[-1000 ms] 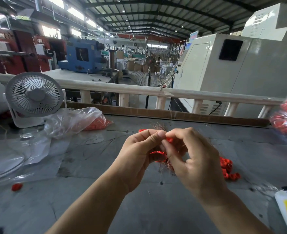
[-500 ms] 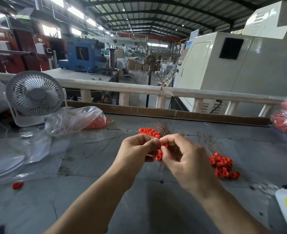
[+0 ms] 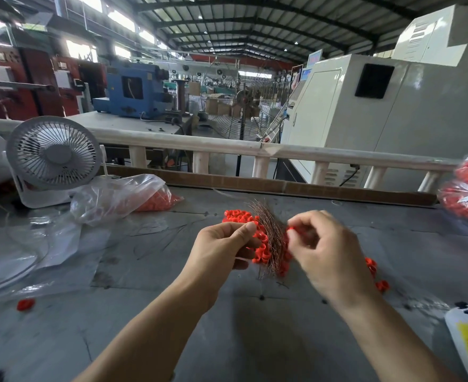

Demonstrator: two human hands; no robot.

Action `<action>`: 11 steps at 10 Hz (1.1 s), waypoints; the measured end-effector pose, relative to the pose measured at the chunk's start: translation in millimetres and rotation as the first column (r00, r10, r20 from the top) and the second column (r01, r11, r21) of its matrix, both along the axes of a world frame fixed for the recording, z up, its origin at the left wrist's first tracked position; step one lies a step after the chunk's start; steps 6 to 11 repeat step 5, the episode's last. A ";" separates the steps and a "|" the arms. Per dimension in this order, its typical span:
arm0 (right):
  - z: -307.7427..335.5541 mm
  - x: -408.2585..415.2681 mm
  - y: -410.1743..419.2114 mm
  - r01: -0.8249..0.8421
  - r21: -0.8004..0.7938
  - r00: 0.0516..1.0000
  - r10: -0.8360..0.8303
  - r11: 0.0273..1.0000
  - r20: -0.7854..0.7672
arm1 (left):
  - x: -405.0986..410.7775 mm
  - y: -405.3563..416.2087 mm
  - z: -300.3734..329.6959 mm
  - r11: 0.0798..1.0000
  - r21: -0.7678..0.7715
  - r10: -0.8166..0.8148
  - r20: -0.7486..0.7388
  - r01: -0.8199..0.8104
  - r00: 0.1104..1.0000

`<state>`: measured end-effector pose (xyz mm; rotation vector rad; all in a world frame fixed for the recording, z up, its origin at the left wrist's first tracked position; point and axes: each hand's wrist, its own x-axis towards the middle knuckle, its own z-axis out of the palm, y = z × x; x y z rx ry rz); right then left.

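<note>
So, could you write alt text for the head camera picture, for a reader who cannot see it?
Over a grey table, the left hand holds a bundle of thin wires with red rings, and the right hand pinches one red ring. A small fan stands far left.

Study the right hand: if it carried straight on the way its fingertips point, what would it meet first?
Probably the bundle of thin wires that the left hand grips: the right hand, pinching an orange ring, points leftward at it from close by. Depth is hard to judge.
</note>
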<state>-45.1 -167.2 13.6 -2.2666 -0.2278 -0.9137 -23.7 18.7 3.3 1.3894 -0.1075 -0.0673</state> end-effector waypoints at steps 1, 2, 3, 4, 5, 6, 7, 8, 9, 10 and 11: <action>3.7 7.1 -29.3 0.327 -0.031 0.935 -0.328 0.945 -0.132 | -2.0 0.7 -0.1 0.997 0.078 0.016 0.023 -0.018 1.000; 6.9 7.3 -51.5 0.525 -0.087 0.809 -0.529 0.846 -0.256 | -3.0 0.7 -0.9 0.987 0.153 0.031 0.064 -0.041 0.997; 8.2 5.5 -64.4 0.591 -0.191 0.693 -0.614 0.784 -0.377 | -4.0 -1.3 -0.9 0.986 0.165 0.023 0.062 -0.033 0.998; 11.5 6.1 -69.0 0.508 -0.341 0.631 -0.612 0.791 -0.477 | -4.4 -1.1 -1.6 0.985 0.172 0.015 0.085 -0.029 0.996; 14.8 3.9 -69.7 0.528 -0.356 0.671 -0.636 0.771 -0.381 | -11.7 -3.8 0.7 0.960 0.270 0.033 0.136 -0.069 0.990; 14.8 3.9 -69.7 0.528 -0.356 0.671 -0.636 0.771 -0.381 | -11.7 -3.8 0.7 0.960 0.270 0.033 0.136 -0.069 0.990; 14.8 3.9 -69.7 0.528 -0.356 0.671 -0.636 0.771 -0.381 | -11.7 -3.8 0.7 0.960 0.270 0.033 0.136 -0.069 0.990; 14.8 3.9 -69.7 0.528 -0.356 0.671 -0.636 0.771 -0.381 | -11.7 -3.8 0.7 0.960 0.270 0.033 0.136 -0.069 0.990; 14.8 3.9 -69.7 0.528 -0.356 0.671 -0.636 0.771 -0.381 | -11.7 -3.8 0.7 0.960 0.270 0.033 0.136 -0.069 0.990; 14.8 3.9 -69.7 0.528 -0.356 0.671 -0.636 0.771 -0.381 | -11.7 -3.8 0.7 0.960 0.270 0.033 0.136 -0.069 0.990; 14.8 3.9 -69.7 0.528 -0.356 0.671 -0.636 0.771 -0.381 | -11.7 -3.8 0.7 0.960 0.270 0.033 0.136 -0.069 0.990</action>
